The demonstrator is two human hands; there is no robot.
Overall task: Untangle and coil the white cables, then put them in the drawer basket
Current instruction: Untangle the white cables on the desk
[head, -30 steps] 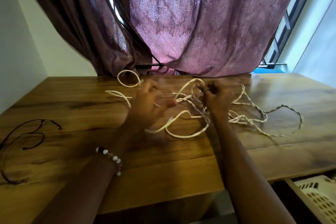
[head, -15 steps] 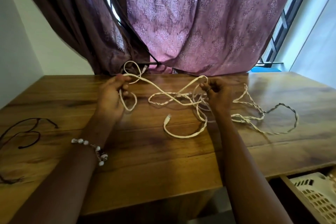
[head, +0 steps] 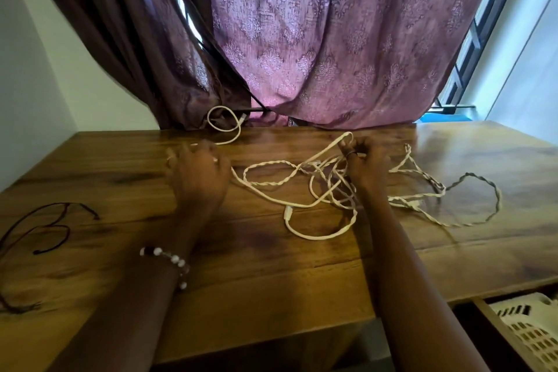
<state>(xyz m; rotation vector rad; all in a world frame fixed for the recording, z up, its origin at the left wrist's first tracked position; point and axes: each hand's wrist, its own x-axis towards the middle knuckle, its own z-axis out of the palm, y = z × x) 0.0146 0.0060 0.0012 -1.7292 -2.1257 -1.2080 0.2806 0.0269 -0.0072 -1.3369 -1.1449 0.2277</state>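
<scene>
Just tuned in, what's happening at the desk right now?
A person is untangling white cables on the wooden desk. The left hand holds one strand, pulled toward the left; the right hand pinches a loop over the knot. The tangle is still spread out, nothing coiled, and the drawer basket at lower right has no cable visible.

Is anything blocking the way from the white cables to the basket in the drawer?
Nothing visible does. The white cables lie tangled on the table, and the drawer basket sits open at its front right corner.
</scene>
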